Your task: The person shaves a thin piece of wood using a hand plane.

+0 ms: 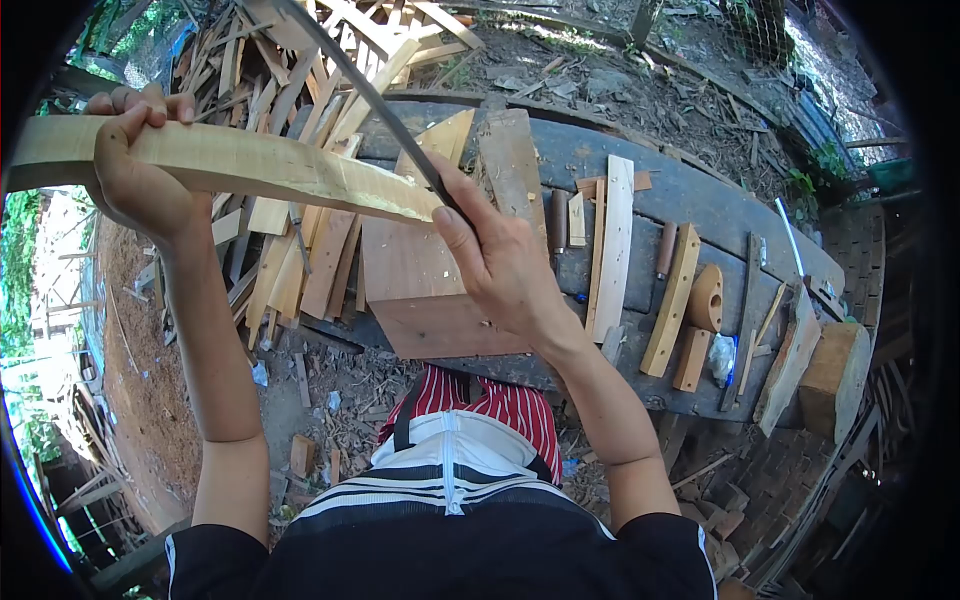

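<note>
A long, slightly curved piece of pale wood [260,165] is held up above the workbench. My left hand [145,160] wraps round it near its left end, fingers over the top edge. In my right hand [500,260] is a long dark metal blade or bar [365,90], which slants up to the left. The thumb and fingers of that hand close round its lower end, right beside the wood's right tip. Below the wood, a large wooden block [450,325] sits at the front of the bench, with pale chips on top.
On the dark bench [590,140] lie wooden strips [615,245], a drilled bar [672,300], a rounded wooden piece with holes [705,298] and a clear plastic bag [722,355]. Wood offcuts [285,90] are heaped at the back left. A thick block [835,380] stands at the right end.
</note>
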Motion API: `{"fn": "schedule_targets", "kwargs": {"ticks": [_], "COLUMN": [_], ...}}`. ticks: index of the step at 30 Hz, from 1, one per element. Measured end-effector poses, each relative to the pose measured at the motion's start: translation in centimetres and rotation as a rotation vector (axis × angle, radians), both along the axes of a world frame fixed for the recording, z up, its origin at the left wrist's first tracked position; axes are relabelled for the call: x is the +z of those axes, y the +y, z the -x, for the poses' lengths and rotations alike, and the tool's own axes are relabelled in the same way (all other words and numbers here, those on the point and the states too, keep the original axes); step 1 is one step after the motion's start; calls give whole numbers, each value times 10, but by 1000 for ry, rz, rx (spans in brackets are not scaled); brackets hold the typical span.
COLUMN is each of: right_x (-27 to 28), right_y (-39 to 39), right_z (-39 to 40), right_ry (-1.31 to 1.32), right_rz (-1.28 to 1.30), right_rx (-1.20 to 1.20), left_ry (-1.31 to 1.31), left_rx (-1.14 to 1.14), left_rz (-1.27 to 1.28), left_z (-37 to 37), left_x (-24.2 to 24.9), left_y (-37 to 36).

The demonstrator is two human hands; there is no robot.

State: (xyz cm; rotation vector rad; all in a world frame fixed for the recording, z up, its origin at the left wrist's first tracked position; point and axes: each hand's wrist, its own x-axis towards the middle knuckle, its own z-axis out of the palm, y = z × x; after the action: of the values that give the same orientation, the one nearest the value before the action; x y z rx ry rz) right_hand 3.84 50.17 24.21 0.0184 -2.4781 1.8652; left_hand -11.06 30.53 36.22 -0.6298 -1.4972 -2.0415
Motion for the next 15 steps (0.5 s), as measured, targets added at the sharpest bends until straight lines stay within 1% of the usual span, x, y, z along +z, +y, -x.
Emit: {"fn": "schedule_targets", "kwargs": {"ticks": [2,4,5,6,7,9,10,11,12,13,15], "right_x": [-36,-132,-182,-209,-180,-116,-87,-61,-39,-29,-33], "right_y": [-2,1,9,17,25,21,18,16,14,12,5], "right_z": [-2,-5,-14,-17,-5,-14,-11,-8,-3,0,1], "right_ry": [-133,-265,-254,-240,-227,-458,-384,-390,-291,-195,-151], "right_rz": [-90,-387,-321,-255,-269,-148,-124,-118,-61,-4,-31], "right_rx": [1,6,-5,-26,-20,54,47,47,40,32,9], "left_ry": [15,21,24,34,47,25,25,19,15,7,5], "left_rx": [19,17,1,-1,9,-19,-16,-17,7,31,24], "left_rz": [13,-6,-18,-32,-45,-11,-13,-8,7,22,25], "left_z": [-3,-4,-2,-1,2,-2,0,-1,-2,-2,-3], "left_x": [1,-1,-2,-4,-1,-3,-3,-2,-1,0,0], "left_y": [5,0,-2,-2,0,-2,-1,2,5,6,7]}}
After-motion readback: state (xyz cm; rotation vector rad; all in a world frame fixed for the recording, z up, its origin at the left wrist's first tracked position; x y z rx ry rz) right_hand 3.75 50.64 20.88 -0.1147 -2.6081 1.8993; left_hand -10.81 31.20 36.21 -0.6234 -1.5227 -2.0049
